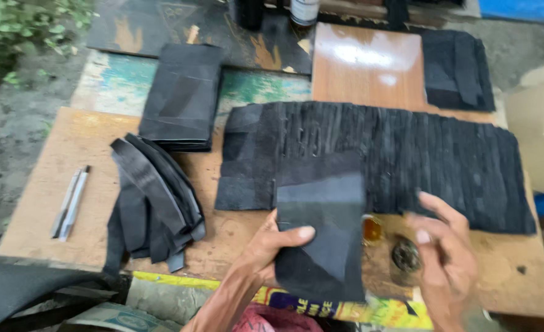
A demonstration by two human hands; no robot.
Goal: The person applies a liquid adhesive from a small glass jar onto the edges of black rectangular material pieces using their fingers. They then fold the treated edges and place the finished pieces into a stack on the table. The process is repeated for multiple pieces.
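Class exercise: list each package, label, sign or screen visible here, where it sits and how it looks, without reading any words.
White paper label on a dark bottle: top edge, above the glossy brown board.
Yellow and purple printed packaging strip: along the table's near edge, beneath the hands.
Pale printed sack or carton: bottom left, below the table.
No screens or signs.
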